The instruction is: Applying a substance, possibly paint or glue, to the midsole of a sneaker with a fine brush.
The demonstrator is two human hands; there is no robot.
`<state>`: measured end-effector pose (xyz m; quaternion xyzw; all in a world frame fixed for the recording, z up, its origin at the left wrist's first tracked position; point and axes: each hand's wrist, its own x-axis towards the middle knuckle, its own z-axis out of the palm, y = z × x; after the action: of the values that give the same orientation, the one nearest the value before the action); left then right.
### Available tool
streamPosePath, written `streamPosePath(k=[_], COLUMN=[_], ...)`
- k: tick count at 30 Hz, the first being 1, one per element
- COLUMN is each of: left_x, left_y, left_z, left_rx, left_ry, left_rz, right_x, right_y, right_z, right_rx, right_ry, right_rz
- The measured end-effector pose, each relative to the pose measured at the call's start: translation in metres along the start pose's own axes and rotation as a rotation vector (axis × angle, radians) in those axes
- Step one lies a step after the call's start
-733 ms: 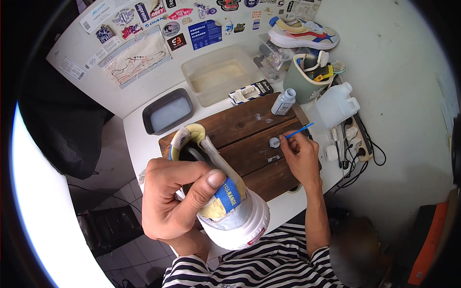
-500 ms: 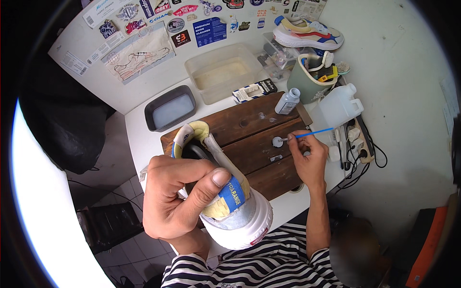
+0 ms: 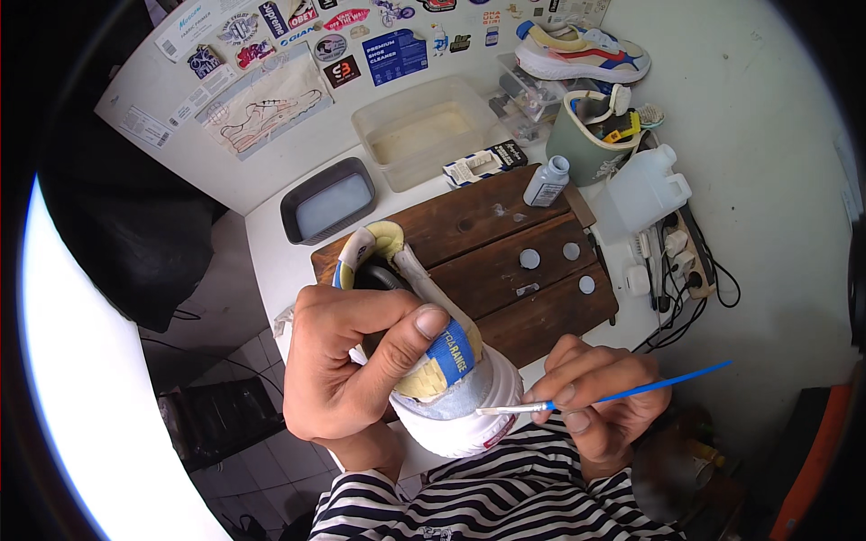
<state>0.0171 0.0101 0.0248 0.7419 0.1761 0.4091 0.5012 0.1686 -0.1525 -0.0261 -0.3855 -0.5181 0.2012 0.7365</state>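
Observation:
My left hand (image 3: pixel 347 370) grips a sneaker (image 3: pixel 451 433) with a white sole, pale yellow collar, blue tongue strap and light grey toe area, held upright above the desk's front edge, heel end upward. At its right, my right hand (image 3: pixel 600 401) holds a slim blue paintbrush (image 3: pixel 677 377), its bristle tip touching the grey area just above the sole. Behind the shoe lies a dark wooden board (image 3: pixel 487 234) bearing three small round light-grey caps or discs (image 3: pixel 529 259) and an open light-blue bottle (image 3: pixel 546 185).
At the back of the white desk (image 3: pixel 271 261) stand a dark tray (image 3: pixel 298 230) of pale liquid, a translucent tub (image 3: pixel 483 108) and a small box (image 3: pixel 485 164). Right are a green bucket (image 3: pixel 577 153), white jug (image 3: pixel 640 194), power strip (image 3: pixel 695 257) and another sneaker (image 3: pixel 582 63) on clear boxes.
My right hand has moved down and toward me from the cap on the board, bringing the brush tip onto the shoe. Caps it was covering now show. My left hand still holds the shoe.

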Motion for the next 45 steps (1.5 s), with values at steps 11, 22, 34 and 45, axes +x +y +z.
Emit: streamPosePath(k=[11, 22, 34, 45], left_x=[-0.001, 0.000, -0.001, 0.000], left_y=[0.002, 0.000, 0.001, 0.002], left_z=[-0.004, -0.004, 0.001, 0.000], left_rx=[-0.003, -0.022, -0.014, -0.020], left_ry=[-0.001, -0.012, 0.030, -0.009], left_rz=[-0.020, -0.005, 0.001, -0.007], right_x=[0.004, 0.007, 0.002, 0.009], right_y=[0.006, -0.005, -0.004, -0.007], right_z=[-0.003, 0.010, 0.017, 0.019], right_rx=[-0.062, -0.233, -0.236, -0.279], right_ry=[-0.008, -0.086, -0.028, -0.072], right_rz=[-0.049, -0.150, -0.203, -0.204])
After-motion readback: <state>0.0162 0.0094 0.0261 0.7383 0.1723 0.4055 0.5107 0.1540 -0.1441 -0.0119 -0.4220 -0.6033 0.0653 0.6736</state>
